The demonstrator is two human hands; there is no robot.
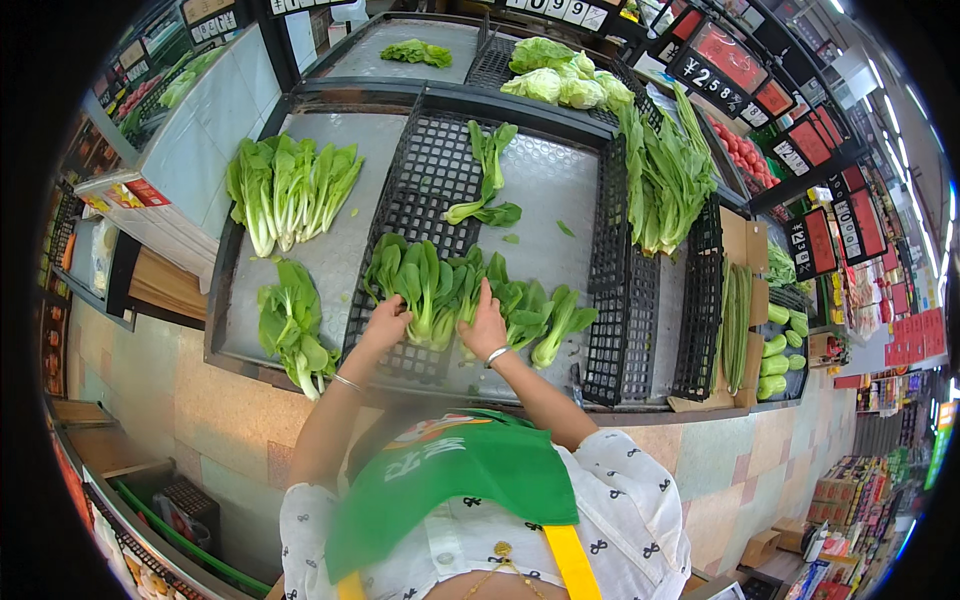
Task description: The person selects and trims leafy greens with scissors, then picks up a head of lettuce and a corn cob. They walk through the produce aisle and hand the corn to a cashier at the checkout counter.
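Observation:
A row of green bok choy [425, 289] lies at the front of the display bin, leaves away from me and pale stems toward me. My left hand [388, 324] grips the left side of the bunch with curled fingers. On the other side, my right hand [486, 324] holds stems, its index finger stretched along the leaves. More bok choy [553, 328] lies to the right of that hand. Two loose bok choy plants [491, 161] [484, 213] rest farther back. Part of the row is hidden behind my fingers.
Black plastic crates [607, 300] edge the bin on the right. Pale-stemmed leafy greens [289, 187] and a looser bunch [294, 322] lie on the left metal tray [247, 300]. Long leafy greens [664, 180] stand right. Lettuces [570, 79] sit at the back, below hanging price signs [712, 64].

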